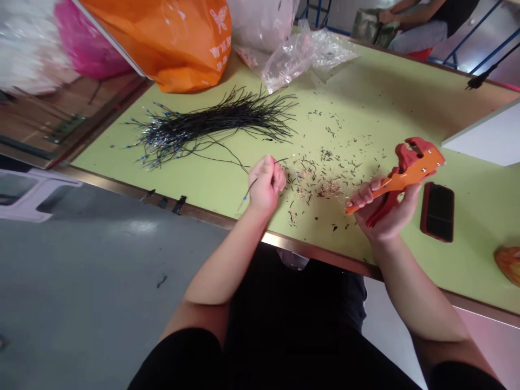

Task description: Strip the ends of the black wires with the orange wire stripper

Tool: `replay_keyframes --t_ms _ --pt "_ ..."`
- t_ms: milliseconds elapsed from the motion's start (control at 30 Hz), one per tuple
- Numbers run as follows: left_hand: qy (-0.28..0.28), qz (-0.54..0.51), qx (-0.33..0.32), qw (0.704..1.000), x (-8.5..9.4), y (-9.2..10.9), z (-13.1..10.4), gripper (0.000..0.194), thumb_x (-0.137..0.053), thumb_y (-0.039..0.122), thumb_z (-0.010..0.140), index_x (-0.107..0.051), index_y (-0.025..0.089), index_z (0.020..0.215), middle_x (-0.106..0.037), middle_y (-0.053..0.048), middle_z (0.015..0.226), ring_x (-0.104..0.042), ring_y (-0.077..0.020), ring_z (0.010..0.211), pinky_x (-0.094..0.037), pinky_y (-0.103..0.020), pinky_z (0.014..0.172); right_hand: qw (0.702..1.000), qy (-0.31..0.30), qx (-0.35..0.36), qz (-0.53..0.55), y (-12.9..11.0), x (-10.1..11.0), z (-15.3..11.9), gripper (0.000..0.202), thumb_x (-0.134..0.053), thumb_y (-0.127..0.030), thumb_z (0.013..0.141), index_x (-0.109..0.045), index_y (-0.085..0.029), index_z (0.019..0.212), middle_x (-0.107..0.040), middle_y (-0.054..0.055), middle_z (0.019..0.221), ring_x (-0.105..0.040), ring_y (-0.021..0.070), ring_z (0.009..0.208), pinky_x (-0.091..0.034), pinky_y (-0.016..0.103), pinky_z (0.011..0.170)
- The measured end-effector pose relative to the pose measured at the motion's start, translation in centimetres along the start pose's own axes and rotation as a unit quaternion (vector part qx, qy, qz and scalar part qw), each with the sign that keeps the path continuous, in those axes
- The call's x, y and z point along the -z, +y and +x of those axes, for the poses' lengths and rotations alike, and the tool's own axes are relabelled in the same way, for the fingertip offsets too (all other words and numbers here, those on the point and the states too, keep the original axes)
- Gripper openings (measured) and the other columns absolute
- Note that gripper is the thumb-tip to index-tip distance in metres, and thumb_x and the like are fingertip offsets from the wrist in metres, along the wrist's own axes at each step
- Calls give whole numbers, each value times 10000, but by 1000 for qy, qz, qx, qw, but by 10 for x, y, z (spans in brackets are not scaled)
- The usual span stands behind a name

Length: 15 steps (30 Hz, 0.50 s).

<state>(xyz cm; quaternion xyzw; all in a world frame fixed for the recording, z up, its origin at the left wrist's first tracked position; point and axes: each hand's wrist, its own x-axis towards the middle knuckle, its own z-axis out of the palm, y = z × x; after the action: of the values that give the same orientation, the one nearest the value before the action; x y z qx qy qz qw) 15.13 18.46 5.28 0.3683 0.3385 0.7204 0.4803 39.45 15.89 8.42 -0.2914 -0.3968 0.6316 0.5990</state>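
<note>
My left hand (267,184) is closed in a pinch on a thin black wire (251,189). One end with a blue collar and pale tip hangs below the fist; a short dark end sticks out to the right. My right hand (388,211) is wrapped round the handles of an orange and red wire stripper (406,173), whose jaws point up and away from me. Left of centre lies a large bundle of black wires (219,119), with blue and silver ends at its left side. Black and copper-coloured scraps (325,184) are scattered between my hands.
A phone (437,212) in a red case lies right of my right hand. An orange bag (174,43) and clear plastic (300,54) stand along the back. A white panel (487,132) juts in at right. Another person's arms (410,13) show at the top right.
</note>
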Motion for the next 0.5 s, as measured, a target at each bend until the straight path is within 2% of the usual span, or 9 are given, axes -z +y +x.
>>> replay_keyframes --t_ms 133,267,400,500 --pt "-20 130 -64 989 -2 -3 -10 684 -617 753 1015 -511 219 601 -413 55 464 -371 -82 427 -292 -263 464 998 -32 -42 -30 14 -3 -1 671 -607 -909 892 -729 -250 891 -615 15 699 -637 217 623 -630 405 631" --pt "-30 265 -138 954 -6 -3 -18 652 -575 700 1057 -534 215 624 -498 36 530 -438 -90 485 -343 -263 504 986 -109 -103 -73 31 -10 -8 733 -583 -960 861 -721 -254 1005 -711 53 823 -707 262 743 -653 448 710" --pt "-112 329 -249 904 -12 -6 -23 543 -539 469 1124 -507 212 646 -465 61 496 -402 -73 435 -294 -239 473 971 -173 -145 -78 41 -11 -11 730 -572 -945 886 -735 -270 1111 -748 70 916 -750 285 825 -672 475 781" --pt "-188 330 -291 878 -16 -10 -28 420 -527 282 1124 -535 207 711 -549 72 484 -492 -62 419 -347 -207 500 969 -176 -156 -81 47 -7 -12 775 -532 -965 887 -725 -259 1145 -761 94 966 -770 308 898 -682 495 803"
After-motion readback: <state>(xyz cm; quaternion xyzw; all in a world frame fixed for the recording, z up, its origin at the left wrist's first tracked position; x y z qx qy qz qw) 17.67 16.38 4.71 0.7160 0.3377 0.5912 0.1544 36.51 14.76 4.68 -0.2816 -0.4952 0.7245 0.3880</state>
